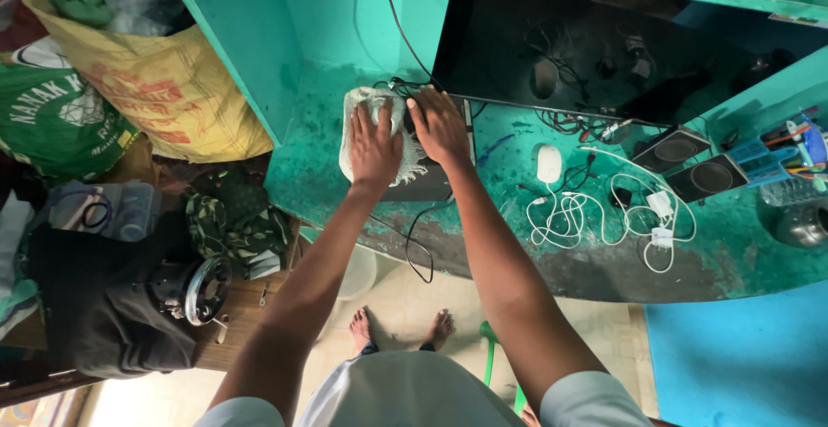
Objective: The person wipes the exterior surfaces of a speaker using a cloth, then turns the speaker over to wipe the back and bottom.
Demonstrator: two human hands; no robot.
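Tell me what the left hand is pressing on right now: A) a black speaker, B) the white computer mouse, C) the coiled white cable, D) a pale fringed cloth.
D: the left hand lies flat on the pale fringed cloth spread over the dark keyboard, while the white computer mouse sits apart to the right.

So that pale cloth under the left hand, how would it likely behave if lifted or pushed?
The cloth looks floppy: it lies rumpled on the green desk, with a frayed fringe at its lower edge. It probably bunches rather than slides when pushed, since the left hand presses it flat. It seems light and not fragile.
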